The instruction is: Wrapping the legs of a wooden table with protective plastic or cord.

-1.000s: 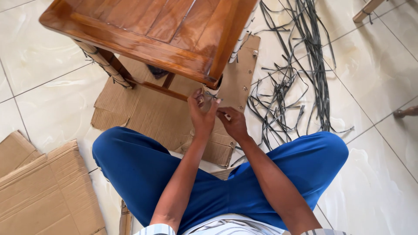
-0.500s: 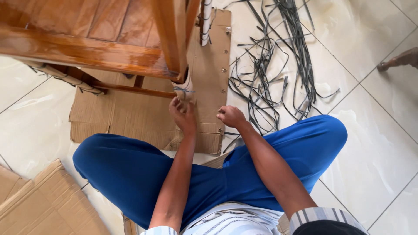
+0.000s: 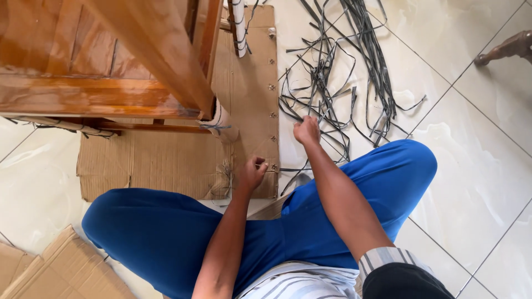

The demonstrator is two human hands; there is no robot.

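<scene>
Dark strap pile lies loose on the white tile floor, to the right of the cardboard sheet and ahead of our right knee. Strands are crossed and looped over each other, a few trailing back toward the cardboard edge.

Our right hand is down at the near edge of that pile, fingers curled together on or around a strand; we cannot tell whether it truly has one pinched, since the hand covers the contact.

Our left hand rests on the near right corner of the cardboard, fingers closed; it looks to pinch a thin dark strand there, but that is too small to confirm.

Wooden chair stands on the cardboard in front of us. One leg is wrapped in pale covering with dark strap tied round it.

Risks, as we judge them:
- One strand lifted from that tangle drags its neighbours along, because they are interlaced.
- A strand snags on the row of staples along the cardboard edge.
- Loose strap ends near our knee catch under the blue trousers.
</scene>
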